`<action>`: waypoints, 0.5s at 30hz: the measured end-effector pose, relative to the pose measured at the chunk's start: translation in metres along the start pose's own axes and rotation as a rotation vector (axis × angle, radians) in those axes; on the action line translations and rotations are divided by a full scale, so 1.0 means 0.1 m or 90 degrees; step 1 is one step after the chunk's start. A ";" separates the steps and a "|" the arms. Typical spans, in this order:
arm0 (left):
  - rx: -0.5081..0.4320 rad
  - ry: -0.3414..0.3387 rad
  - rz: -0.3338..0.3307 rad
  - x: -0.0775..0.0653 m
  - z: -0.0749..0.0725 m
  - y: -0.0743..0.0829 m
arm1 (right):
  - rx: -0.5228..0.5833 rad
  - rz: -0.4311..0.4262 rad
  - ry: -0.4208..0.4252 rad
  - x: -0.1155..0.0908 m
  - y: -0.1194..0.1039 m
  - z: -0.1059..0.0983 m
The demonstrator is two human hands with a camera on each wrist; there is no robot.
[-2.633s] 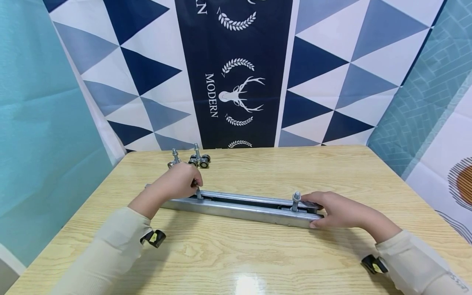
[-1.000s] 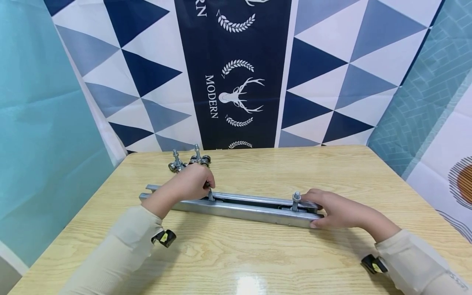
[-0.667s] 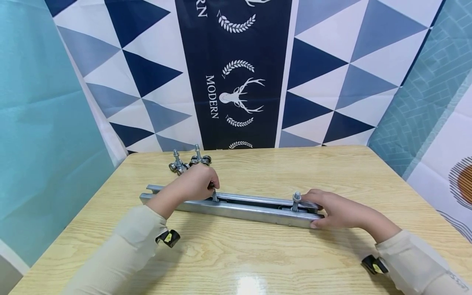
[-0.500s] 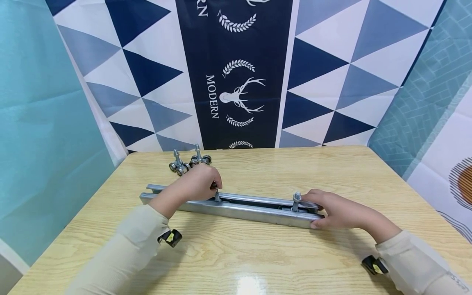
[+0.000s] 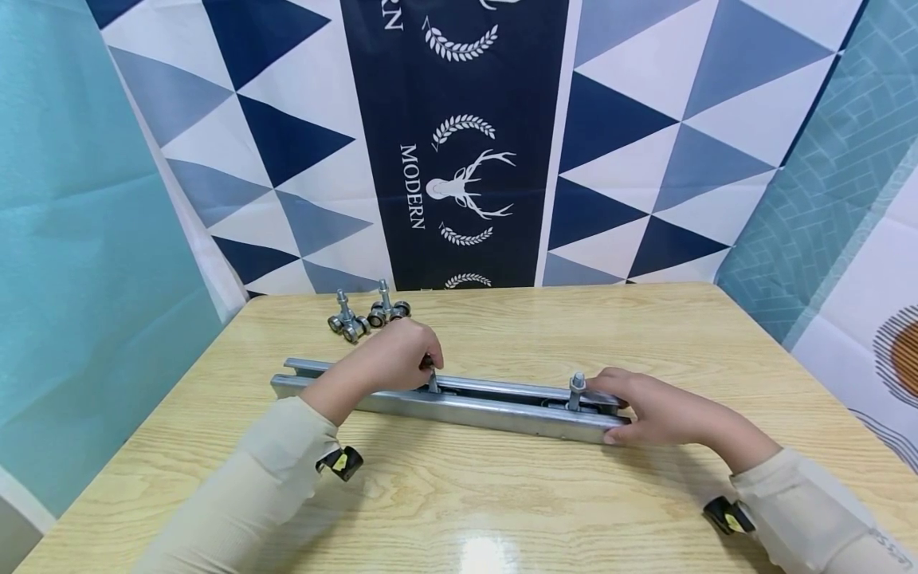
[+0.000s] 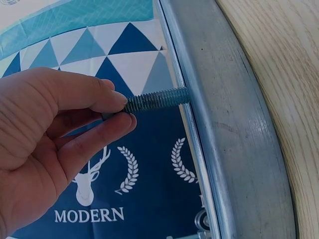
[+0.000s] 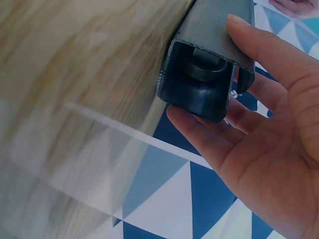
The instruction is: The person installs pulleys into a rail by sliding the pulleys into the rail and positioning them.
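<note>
A long slotted steel channel rail [image 5: 488,410] lies across the table, slot upward. My left hand [image 5: 400,355] pinches the top of an upright threaded bolt [image 6: 159,98] between thumb and fingertips; the bolt stands in the slot, its lower end hidden inside the rail. At the rail's right end my right hand [image 5: 660,408] grips the walls, thumb on the near side and fingers on the far side. Just left of that hand, a second bolt with a nut [image 5: 577,391] rises from the slot. The right wrist view shows a wheel [image 7: 204,69] inside the rail's open end.
Two roller trolleys, a left one [image 5: 348,323] and a right one [image 5: 388,309], stand bolt-up behind the rail at the back left. The wooden table [image 5: 459,494] ends at a patterned cloth backdrop [image 5: 459,143].
My left hand has slid rightward along the rail with the pinched bolt, baring the rail's left end and the trolleys behind. My right hand and the second bolt have stayed in place.
</note>
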State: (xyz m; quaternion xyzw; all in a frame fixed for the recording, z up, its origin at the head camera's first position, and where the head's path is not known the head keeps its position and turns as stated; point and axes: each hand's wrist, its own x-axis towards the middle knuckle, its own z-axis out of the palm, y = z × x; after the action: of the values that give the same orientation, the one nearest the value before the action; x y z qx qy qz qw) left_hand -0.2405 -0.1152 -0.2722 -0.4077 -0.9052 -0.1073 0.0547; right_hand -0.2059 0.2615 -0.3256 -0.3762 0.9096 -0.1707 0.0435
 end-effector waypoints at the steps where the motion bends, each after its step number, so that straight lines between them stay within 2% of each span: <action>1: -0.001 -0.001 0.001 0.00 0.00 0.00 | 0.002 0.000 -0.001 0.00 0.00 0.00; 15: 0.003 -0.002 0.027 0.06 0.02 0.05 | 0.001 -0.010 0.004 0.01 0.00 0.01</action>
State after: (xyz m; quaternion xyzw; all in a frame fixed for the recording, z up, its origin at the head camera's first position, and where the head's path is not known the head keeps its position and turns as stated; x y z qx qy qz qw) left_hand -0.2405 -0.1074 -0.2722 -0.4267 -0.8967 -0.1030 0.0563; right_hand -0.2066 0.2605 -0.3269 -0.3829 0.9066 -0.1728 0.0397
